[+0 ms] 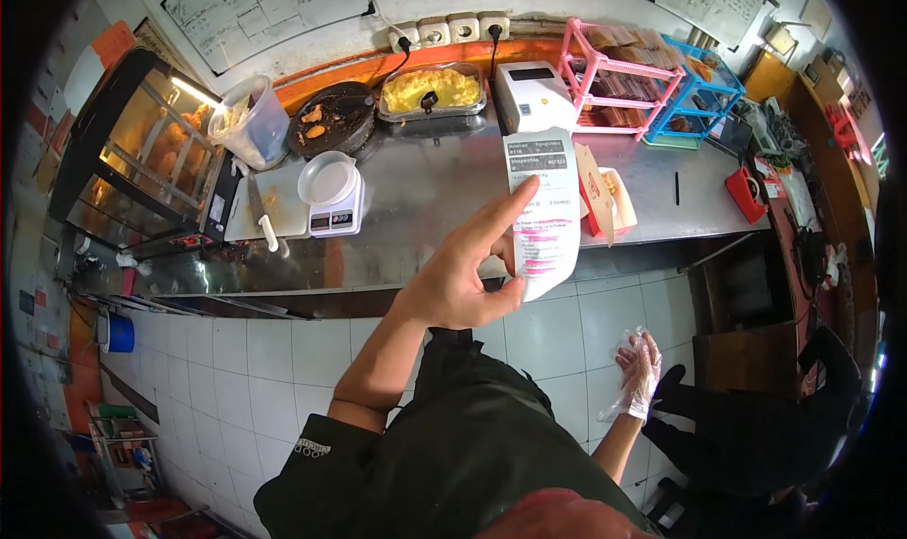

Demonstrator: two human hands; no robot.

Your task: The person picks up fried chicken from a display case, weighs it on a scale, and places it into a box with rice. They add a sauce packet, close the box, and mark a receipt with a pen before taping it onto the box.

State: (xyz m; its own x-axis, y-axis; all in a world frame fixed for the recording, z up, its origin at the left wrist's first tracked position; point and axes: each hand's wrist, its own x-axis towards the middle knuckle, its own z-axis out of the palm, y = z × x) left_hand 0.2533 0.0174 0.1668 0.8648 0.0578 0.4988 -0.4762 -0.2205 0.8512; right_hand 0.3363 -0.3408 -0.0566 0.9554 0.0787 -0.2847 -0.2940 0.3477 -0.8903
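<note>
My left hand holds a printed receipt by its left edge, between the thumb and fingers. Pink highlighter strokes mark the receipt's lower lines, and its bottom end curls. My right hand, in a loose clear plastic glove, hangs low at my side over the floor with its fingers loosely bent and apart, holding nothing I can see. Just beyond the receipt, an open cardboard food box with food inside stands at the counter's front edge, partly covered by the receipt. A white label printer is behind it.
On the steel counter are a kitchen scale, a knife on a cutting board, a dark round pan, a tray of yellow food, pink and blue racks. A heated display case stands left.
</note>
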